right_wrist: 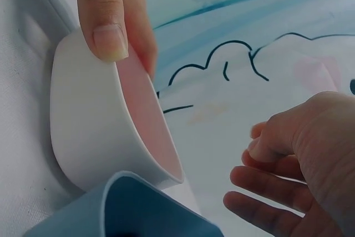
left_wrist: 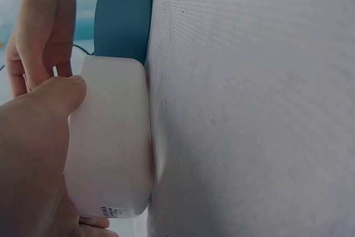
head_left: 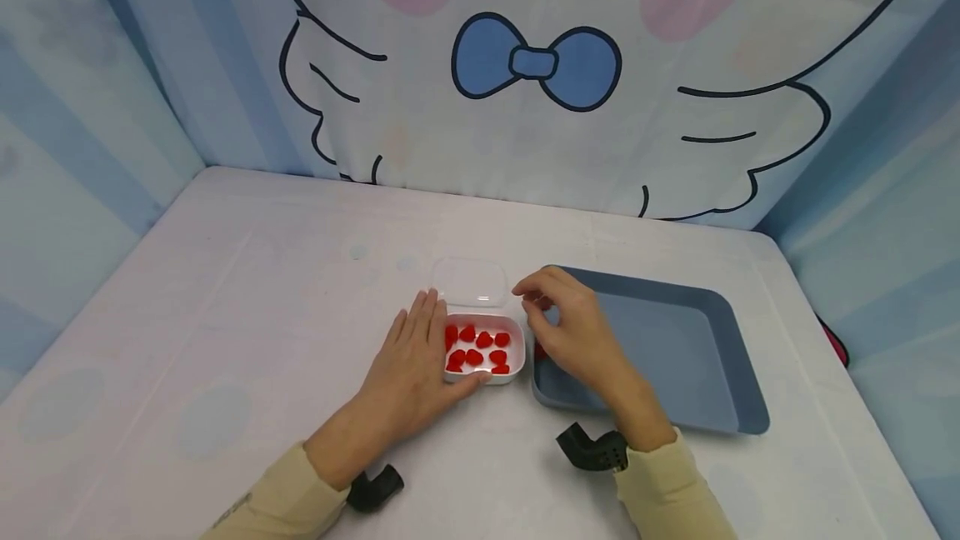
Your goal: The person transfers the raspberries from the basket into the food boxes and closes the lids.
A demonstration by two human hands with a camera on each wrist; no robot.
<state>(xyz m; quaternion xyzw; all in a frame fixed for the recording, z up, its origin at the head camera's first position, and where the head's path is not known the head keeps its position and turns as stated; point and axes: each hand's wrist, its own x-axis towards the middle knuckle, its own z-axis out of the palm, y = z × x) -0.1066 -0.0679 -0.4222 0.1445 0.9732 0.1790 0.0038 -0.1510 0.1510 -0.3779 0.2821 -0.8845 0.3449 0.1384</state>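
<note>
A small white container [head_left: 522,348] stands on the table, with several small red pieces [head_left: 474,357] spread inside. My left hand [head_left: 408,373] lies along its left side, fingers straight, and the thumb rests on the front rim. In the left wrist view that thumb [left_wrist: 69,92] touches the container's white wall [left_wrist: 111,137]. My right hand [head_left: 573,327] hovers over the left edge of the blue-grey tray [head_left: 675,348], its fingers loosely bent. Nothing shows between those fingers in the right wrist view, where the hand [right_wrist: 299,165] is beside the container's opening.
A clear plastic lid [head_left: 470,282] lies just behind the container. Partly hidden by my right hand, a red piece [head_left: 539,351] shows at the tray's left side. Patterned cloth walls [head_left: 525,148] enclose the table [head_left: 225,298] at the back and sides.
</note>
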